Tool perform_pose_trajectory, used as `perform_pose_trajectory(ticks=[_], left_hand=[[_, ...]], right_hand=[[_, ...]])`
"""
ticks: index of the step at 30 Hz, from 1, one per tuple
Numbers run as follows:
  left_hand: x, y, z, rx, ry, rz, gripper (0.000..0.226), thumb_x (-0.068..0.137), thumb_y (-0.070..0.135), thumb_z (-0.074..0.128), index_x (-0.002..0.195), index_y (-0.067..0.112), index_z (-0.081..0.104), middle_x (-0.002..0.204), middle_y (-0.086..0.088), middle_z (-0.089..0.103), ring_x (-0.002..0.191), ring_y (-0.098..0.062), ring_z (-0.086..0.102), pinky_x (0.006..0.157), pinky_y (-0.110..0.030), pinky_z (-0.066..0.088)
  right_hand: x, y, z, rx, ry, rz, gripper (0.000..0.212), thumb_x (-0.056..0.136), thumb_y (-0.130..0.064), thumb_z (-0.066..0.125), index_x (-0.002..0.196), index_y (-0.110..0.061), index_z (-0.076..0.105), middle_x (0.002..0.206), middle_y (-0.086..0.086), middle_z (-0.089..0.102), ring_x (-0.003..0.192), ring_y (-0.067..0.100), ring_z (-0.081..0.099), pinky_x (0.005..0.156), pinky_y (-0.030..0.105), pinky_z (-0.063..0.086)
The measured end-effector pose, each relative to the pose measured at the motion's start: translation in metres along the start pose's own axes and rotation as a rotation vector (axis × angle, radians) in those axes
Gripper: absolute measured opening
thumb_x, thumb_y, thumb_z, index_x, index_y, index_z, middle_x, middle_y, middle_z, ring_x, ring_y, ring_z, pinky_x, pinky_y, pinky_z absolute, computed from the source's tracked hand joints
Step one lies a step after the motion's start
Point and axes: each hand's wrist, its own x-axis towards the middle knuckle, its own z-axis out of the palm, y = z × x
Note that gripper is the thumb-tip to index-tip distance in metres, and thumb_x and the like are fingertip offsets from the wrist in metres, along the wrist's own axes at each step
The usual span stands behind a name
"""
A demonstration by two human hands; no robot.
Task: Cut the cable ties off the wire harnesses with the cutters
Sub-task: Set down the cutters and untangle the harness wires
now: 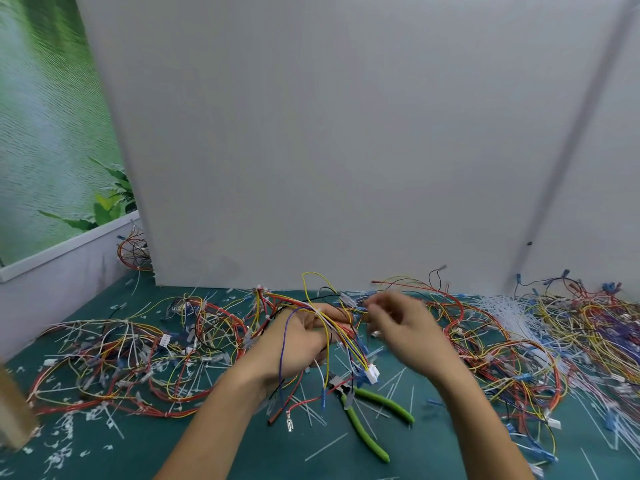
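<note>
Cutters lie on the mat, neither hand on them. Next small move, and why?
Probably the right hand should drop to the cutters on the mat and pick them up. The left hand grips a wire harness, and the blurred right hand shows no tool in it, so no tie can be cut yet.

A wire harness [346, 337] held over the green mat [450, 445]

The left hand [301, 337] grips the many-coloured harness, and its white connector [373, 374] hangs below. The right hand [405, 327] is just beside, blurred, grip unclear. The green-handled cutters [384, 405] lie on the mat, handles apart.
</note>
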Motion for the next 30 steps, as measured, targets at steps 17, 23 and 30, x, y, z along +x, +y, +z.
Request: perform_pose_trajectory(ticks=[17,23,30], left_hand=[[0.001,-0.007,0.009,0.554,0.1,0.091,0.035,0.088,0.027,0.048,0.092,0.058,0.063,0.08,0.018,0.071,0.069,0.007,0.061,0.06,-0.012,0.049],[0.0,0.0,0.013,0.16,0.036,0.112,0.041,0.092,0.026,0.073,0.13,0.025,0.059,0.125,0.007,0.069,0.117,-0.002,0.063,0.105,-0.032,0.05],[0.0,0.0,0.009,-0.117,0.113,0.195,0.052,0.089,0.055,0.06,0.134,0.029,0.062,0.138,0.014,0.062,0.131,-0.008,0.055,0.11,-0.038,0.044]], right_hand=[[-0.024,-0.04,0.02,-0.036,-0.016,-0.282,0.008,0.091,-0.024,0.078,0.09,-0.025,0.07,0.103,-0.011,0.062,0.091,0.003,0.063,0.073,0.01,0.04],[-0.019,-0.036,0.013,0.166,0.177,-0.258,0.008,0.097,-0.013,0.069,0.096,-0.02,0.064,0.094,0.001,0.069,0.086,0.009,0.068,0.07,0.023,0.05],[-0.017,-0.031,-0.008,0.379,0.269,-0.265,0.004,0.1,-0.023,0.064,0.097,-0.025,0.066,0.085,0.015,0.068,0.076,0.021,0.06,0.068,0.034,0.046]])
